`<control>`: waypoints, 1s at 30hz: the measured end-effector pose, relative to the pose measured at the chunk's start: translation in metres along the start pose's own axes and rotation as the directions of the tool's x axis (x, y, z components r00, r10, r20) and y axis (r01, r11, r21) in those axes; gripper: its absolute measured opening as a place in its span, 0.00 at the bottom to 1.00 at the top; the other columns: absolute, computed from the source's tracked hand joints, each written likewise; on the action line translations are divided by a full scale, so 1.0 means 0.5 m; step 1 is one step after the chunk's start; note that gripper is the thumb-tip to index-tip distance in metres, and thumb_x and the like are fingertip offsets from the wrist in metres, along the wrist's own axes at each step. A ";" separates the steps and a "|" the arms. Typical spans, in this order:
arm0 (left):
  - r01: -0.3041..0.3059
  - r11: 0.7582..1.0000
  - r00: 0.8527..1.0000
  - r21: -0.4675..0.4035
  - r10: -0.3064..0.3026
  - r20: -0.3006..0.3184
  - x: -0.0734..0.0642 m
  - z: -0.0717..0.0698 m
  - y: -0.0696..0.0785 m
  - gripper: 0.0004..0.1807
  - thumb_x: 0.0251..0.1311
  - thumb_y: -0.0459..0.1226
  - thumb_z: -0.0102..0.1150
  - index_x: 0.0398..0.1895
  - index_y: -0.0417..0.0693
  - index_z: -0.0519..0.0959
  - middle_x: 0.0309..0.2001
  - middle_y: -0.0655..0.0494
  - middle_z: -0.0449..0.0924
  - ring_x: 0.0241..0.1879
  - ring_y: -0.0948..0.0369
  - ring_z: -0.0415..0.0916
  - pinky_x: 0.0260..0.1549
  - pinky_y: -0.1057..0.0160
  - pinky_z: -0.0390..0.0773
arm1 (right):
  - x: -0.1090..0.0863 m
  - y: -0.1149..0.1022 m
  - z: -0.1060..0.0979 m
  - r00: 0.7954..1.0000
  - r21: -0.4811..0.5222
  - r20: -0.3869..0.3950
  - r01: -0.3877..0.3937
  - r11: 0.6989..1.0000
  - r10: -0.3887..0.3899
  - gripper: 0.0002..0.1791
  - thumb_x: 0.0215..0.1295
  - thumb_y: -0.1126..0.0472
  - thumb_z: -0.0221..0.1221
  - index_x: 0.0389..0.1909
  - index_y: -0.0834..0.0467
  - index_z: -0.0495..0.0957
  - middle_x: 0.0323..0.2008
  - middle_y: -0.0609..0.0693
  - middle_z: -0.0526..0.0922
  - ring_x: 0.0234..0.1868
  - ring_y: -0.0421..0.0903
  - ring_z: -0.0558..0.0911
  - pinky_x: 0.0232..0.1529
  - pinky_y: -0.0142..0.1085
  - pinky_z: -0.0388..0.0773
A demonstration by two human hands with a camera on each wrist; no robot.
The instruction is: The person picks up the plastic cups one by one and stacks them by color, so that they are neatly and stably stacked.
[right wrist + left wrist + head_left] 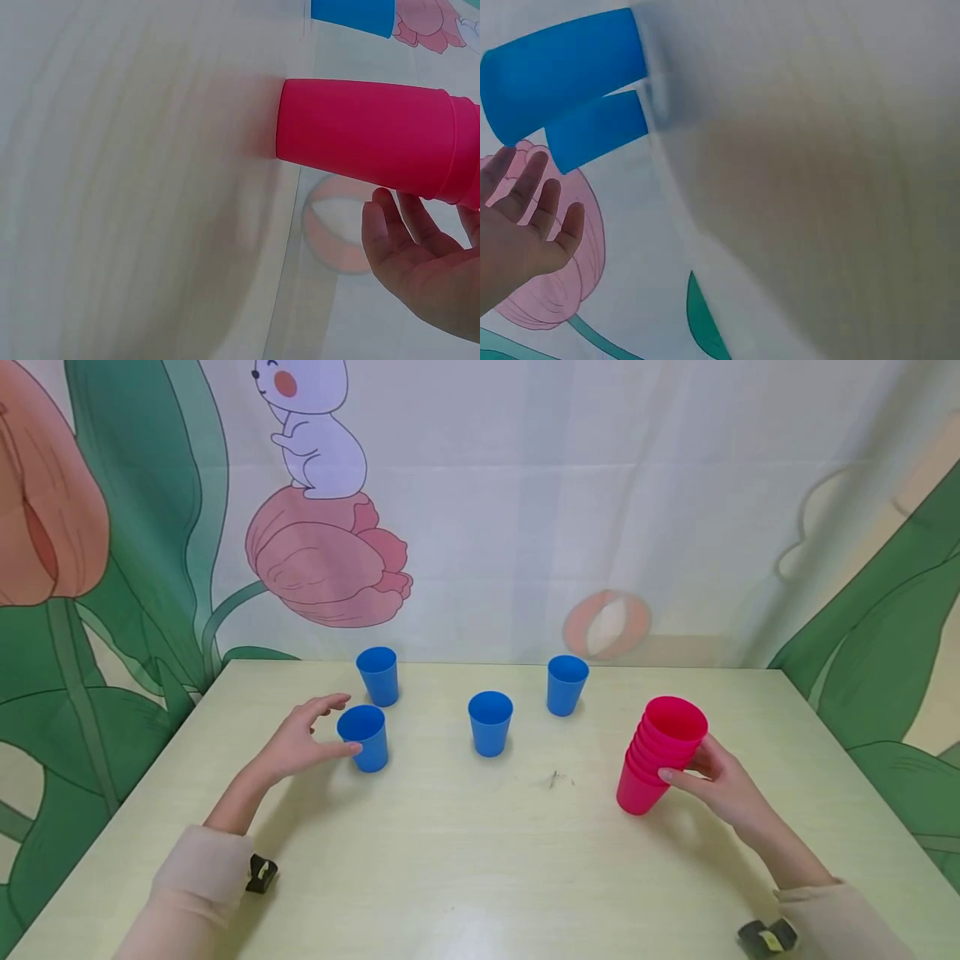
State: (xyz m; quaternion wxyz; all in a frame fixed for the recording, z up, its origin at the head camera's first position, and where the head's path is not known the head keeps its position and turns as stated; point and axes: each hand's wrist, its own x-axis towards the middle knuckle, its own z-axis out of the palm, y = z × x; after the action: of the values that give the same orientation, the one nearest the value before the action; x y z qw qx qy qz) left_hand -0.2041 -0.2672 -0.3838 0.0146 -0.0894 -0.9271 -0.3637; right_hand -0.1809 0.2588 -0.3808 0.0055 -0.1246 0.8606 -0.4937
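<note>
With twelve o'clock at the far edge of the table (450, 868), the left hand (298, 748) is hovering at about ten, its forearm slanting up from seven. Its fingers are standing apart and loosely bent, the thumb stretching lower, so the palm is opening towards the near-left blue cup (374, 748). The thumb is overlapping that cup's side, though from this angle it is hard to say whether they are touching. Just beyond, at eleven, the far-left blue cup (379, 682) is standing upright.

The right hand (718, 783) is holding a stack of red cups (654, 762) between two and three o'clock. Its forearm is angling in from four, the wrist pointing towards ten; the thumb is lying across the stack's near side while the fingers are curling behind its right side. The stack's mouth is facing up.

Between the hands, the middle blue cup (491, 728) is standing at twelve and the far-right blue cup (566, 688) is standing at one, both mouth-up.
</note>
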 end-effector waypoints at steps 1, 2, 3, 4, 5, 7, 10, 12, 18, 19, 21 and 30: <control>0.009 1.000 1.000 -0.003 -0.009 0.006 0.001 0.000 -0.003 0.42 0.50 0.48 0.66 0.66 0.42 0.60 0.61 0.39 0.63 0.60 0.42 0.55 0.51 0.37 0.63 | 0.000 0.001 0.000 1.000 0.000 0.000 -0.003 1.000 0.003 0.33 0.60 0.59 0.60 0.64 0.58 0.57 0.50 0.47 0.71 0.48 0.42 0.72 0.42 0.38 0.75; 0.015 1.000 1.000 -0.008 -0.015 0.012 0.002 0.000 -0.006 0.41 0.50 0.48 0.65 0.65 0.41 0.61 0.61 0.39 0.63 0.60 0.42 0.56 0.52 0.37 0.62 | 0.000 0.001 0.001 1.000 0.001 0.000 -0.004 1.000 0.004 0.33 0.60 0.59 0.60 0.64 0.58 0.57 0.50 0.49 0.71 0.49 0.44 0.71 0.42 0.39 0.75; 0.019 1.000 1.000 -0.014 -0.019 0.017 0.002 0.000 -0.008 0.40 0.51 0.49 0.65 0.65 0.41 0.61 0.61 0.39 0.64 0.60 0.42 0.56 0.53 0.37 0.61 | -0.001 0.001 0.001 1.000 0.001 -0.001 -0.003 1.000 0.003 0.34 0.60 0.59 0.60 0.64 0.58 0.56 0.51 0.50 0.70 0.50 0.46 0.71 0.42 0.39 0.75; 0.025 0.999 0.999 -0.020 -0.024 0.022 0.003 0.000 -0.009 0.40 0.51 0.49 0.64 0.64 0.41 0.62 0.61 0.39 0.64 0.60 0.42 0.56 0.53 0.37 0.61 | -0.001 0.002 0.002 1.000 0.000 -0.003 -0.003 1.000 0.003 0.34 0.60 0.59 0.60 0.65 0.58 0.56 0.51 0.52 0.70 0.51 0.49 0.71 0.43 0.39 0.74; 0.030 0.999 0.999 -0.027 -0.030 0.027 0.004 0.000 -0.011 0.39 0.51 0.49 0.64 0.64 0.40 0.62 0.61 0.39 0.64 0.60 0.42 0.56 0.53 0.38 0.61 | -0.001 0.001 0.002 1.000 0.000 -0.005 -0.003 1.000 0.003 0.35 0.60 0.59 0.60 0.65 0.58 0.55 0.52 0.54 0.69 0.51 0.51 0.70 0.42 0.39 0.74; 0.037 0.999 0.999 -0.035 -0.036 0.034 0.005 0.000 -0.013 0.39 0.52 0.49 0.64 0.63 0.40 0.63 0.61 0.39 0.64 0.60 0.42 0.57 0.54 0.38 0.61 | -0.002 -0.001 0.000 1.000 -0.002 -0.009 -0.006 1.000 0.006 0.37 0.60 0.59 0.60 0.67 0.57 0.53 0.54 0.57 0.68 0.53 0.54 0.70 0.42 0.38 0.75; 0.041 0.998 0.998 -0.041 -0.040 0.041 0.007 0.001 -0.014 0.39 0.52 0.49 0.64 0.63 0.40 0.63 0.61 0.38 0.64 0.60 0.42 0.57 0.54 0.38 0.61 | -0.004 -0.007 -0.006 1.000 -0.005 -0.021 -0.001 1.000 0.001 0.40 0.59 0.59 0.60 0.68 0.57 0.50 0.56 0.59 0.66 0.53 0.54 0.69 0.41 0.34 0.75; 0.040 0.998 0.998 -0.043 -0.038 0.041 0.008 0.002 -0.015 0.39 0.52 0.49 0.64 0.63 0.39 0.63 0.61 0.38 0.64 0.60 0.42 0.57 0.54 0.38 0.61 | -0.006 -0.014 -0.011 0.999 0.000 -0.034 0.016 1.000 -0.016 0.40 0.60 0.60 0.60 0.69 0.57 0.48 0.57 0.58 0.66 0.53 0.51 0.69 0.41 0.30 0.75; 0.038 0.997 0.999 -0.060 -0.036 0.036 0.009 0.005 -0.015 0.38 0.52 0.49 0.64 0.63 0.40 0.64 0.60 0.38 0.65 0.60 0.42 0.58 0.53 0.38 0.62 | -0.012 -0.042 -0.032 0.990 0.010 -0.102 0.102 0.995 -0.101 0.38 0.63 0.63 0.56 0.70 0.50 0.48 0.52 0.42 0.68 0.49 0.34 0.70 0.42 0.22 0.72; 0.041 0.997 0.999 -0.061 -0.039 0.036 0.009 0.005 -0.016 0.38 0.52 0.49 0.64 0.62 0.40 0.64 0.60 0.38 0.65 0.60 0.42 0.58 0.53 0.39 0.62 | -0.014 -0.048 -0.035 0.987 0.008 -0.119 0.114 0.993 -0.112 0.38 0.63 0.63 0.56 0.71 0.49 0.48 0.51 0.39 0.68 0.49 0.32 0.70 0.42 0.21 0.72; 0.048 0.997 0.998 -0.065 -0.046 0.035 0.010 0.006 -0.018 0.38 0.52 0.49 0.64 0.62 0.40 0.64 0.60 0.39 0.65 0.60 0.43 0.58 0.54 0.39 0.62 | -0.015 -0.062 -0.042 0.978 0.019 -0.158 0.138 0.990 -0.133 0.37 0.64 0.65 0.54 0.70 0.48 0.49 0.51 0.37 0.68 0.49 0.32 0.70 0.42 0.20 0.71; 0.075 0.995 0.997 -0.070 -0.072 0.032 0.013 0.006 -0.015 0.37 0.52 0.49 0.64 0.62 0.40 0.65 0.59 0.39 0.66 0.60 0.42 0.58 0.54 0.40 0.62 | -0.020 -0.130 -0.065 0.915 0.216 -0.286 0.351 0.911 -0.284 0.32 0.62 0.74 0.51 0.66 0.54 0.58 0.53 0.43 0.74 0.52 0.36 0.73 0.46 0.20 0.69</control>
State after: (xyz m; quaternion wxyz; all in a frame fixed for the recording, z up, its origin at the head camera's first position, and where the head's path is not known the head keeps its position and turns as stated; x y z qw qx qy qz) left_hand -0.2118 -0.2697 -0.3907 -0.0158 -0.0611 -0.9164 -0.3953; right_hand -0.1621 0.2572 -0.3097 -0.1667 -0.1991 0.7493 -0.6091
